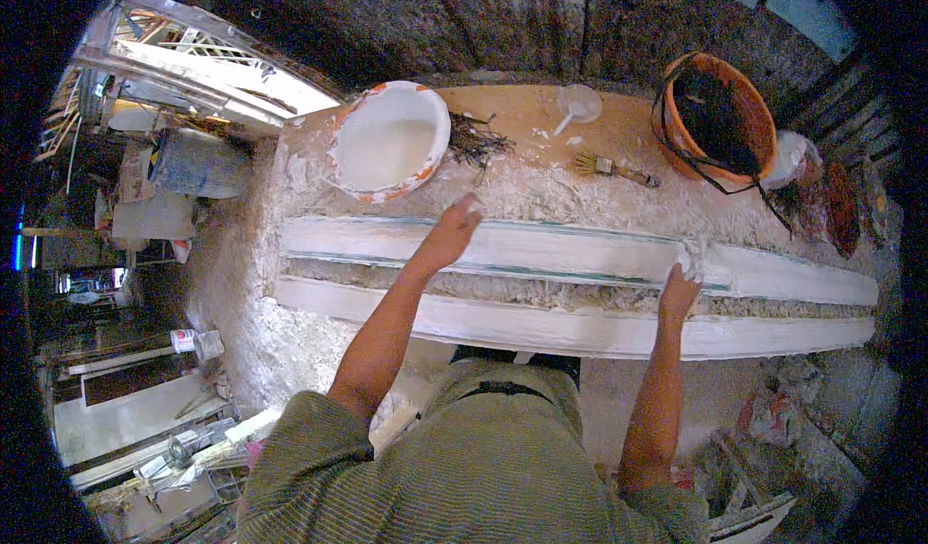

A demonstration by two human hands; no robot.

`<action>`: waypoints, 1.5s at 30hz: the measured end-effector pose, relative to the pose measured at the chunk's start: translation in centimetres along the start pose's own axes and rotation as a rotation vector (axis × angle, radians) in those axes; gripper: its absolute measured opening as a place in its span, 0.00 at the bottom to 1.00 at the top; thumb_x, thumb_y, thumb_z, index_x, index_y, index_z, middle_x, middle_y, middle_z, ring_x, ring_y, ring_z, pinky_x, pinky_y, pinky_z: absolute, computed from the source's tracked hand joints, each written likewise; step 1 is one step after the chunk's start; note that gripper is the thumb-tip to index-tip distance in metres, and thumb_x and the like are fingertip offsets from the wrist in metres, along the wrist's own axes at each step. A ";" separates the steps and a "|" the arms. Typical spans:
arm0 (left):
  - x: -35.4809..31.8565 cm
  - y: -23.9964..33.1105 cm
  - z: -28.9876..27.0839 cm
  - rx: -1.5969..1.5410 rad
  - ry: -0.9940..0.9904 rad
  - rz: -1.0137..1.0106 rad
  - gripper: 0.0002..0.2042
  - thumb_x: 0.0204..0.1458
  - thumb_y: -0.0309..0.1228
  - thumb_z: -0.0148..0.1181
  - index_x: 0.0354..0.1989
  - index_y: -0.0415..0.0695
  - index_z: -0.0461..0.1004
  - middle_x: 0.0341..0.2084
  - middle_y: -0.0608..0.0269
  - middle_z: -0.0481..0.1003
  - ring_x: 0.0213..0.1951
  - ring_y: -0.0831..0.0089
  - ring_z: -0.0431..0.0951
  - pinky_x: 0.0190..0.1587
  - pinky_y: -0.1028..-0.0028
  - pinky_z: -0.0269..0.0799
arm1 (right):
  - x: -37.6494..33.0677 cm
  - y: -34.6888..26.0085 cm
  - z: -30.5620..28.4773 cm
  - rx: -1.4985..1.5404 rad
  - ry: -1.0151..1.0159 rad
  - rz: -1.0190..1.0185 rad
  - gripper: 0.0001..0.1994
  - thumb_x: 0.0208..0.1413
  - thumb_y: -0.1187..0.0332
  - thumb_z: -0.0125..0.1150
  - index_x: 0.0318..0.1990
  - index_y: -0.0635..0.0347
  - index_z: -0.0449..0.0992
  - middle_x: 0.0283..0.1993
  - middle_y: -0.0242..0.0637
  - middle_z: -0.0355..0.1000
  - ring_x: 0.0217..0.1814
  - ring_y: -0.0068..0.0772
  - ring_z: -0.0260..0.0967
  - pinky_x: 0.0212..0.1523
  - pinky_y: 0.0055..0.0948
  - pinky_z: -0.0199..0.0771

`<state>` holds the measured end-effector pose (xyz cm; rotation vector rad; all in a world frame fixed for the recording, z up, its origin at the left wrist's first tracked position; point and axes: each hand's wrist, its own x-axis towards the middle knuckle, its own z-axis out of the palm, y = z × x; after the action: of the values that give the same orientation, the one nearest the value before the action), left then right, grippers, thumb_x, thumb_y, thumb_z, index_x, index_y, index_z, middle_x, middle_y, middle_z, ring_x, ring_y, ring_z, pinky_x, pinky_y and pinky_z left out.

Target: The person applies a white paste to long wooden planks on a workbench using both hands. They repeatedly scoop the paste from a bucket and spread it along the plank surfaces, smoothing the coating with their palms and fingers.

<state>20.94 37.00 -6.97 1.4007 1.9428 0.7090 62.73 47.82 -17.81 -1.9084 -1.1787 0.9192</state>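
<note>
Plaster moulding — both hands pressing wet plaster.

- Long moulding lies across the bench.
- Basin sits at its eleven o'clock.
- Brush rests at twelve, bucket at one o'clock.
- Left hand and right hand are on the moulding.

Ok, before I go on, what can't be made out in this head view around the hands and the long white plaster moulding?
- Right hand: the white lump at its fingers is too small to identify.
- Left hand: blurred; contact with the long white plaster moulding is unclear.
- Orange plastic bucket: its dark inside hides its contents.
- Moulding's right end: fisheye rim darkens it.
</note>
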 end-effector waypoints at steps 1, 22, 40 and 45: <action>-0.8 -0.3 -1.0 -0.084 0.144 -0.051 0.18 0.61 0.36 0.53 0.56 0.40 0.65 0.54 0.50 0.70 0.56 0.56 0.69 0.57 0.61 0.65 | -0.7 -0.8 0.7 0.026 -0.004 0.004 0.29 0.57 0.64 0.59 0.62 0.72 0.61 0.62 0.60 0.62 0.66 0.57 0.59 0.67 0.45 0.57; -12.0 3.6 -6.7 -1.655 0.072 -0.268 0.14 0.61 0.31 0.55 0.54 0.49 0.68 0.43 0.67 0.74 0.44 0.72 0.76 0.47 0.70 0.73 | -23.3 -15.9 21.0 -0.184 -1.237 -0.757 0.28 0.51 0.58 0.65 0.60 0.53 0.70 0.60 0.43 0.70 0.65 0.43 0.61 0.74 0.43 0.41; -6.3 -10.3 -7.0 -1.278 0.219 -0.206 0.12 0.58 0.37 0.56 0.49 0.50 0.72 0.39 0.67 0.75 0.45 0.72 0.73 0.50 0.67 0.68 | -7.5 -10.2 3.5 -0.183 -0.669 -0.358 0.21 0.50 0.66 0.64 0.51 0.64 0.75 0.48 0.43 0.76 0.54 0.44 0.70 0.59 0.38 0.66; -6.6 -13.5 -6.6 -0.700 0.229 -0.218 0.12 0.59 0.36 0.57 0.48 0.47 0.72 0.39 0.65 0.75 0.43 0.73 0.71 0.51 0.72 0.64 | -6.1 -6.5 5.0 -0.684 -0.548 -0.519 0.21 0.54 0.57 0.61 0.44 0.68 0.77 0.45 0.49 0.77 0.53 0.48 0.71 0.63 0.46 0.61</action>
<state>9.18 26.39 -11.36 0.6934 1.7141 1.3212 53.78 45.35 -13.59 -1.6982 -2.4260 0.8209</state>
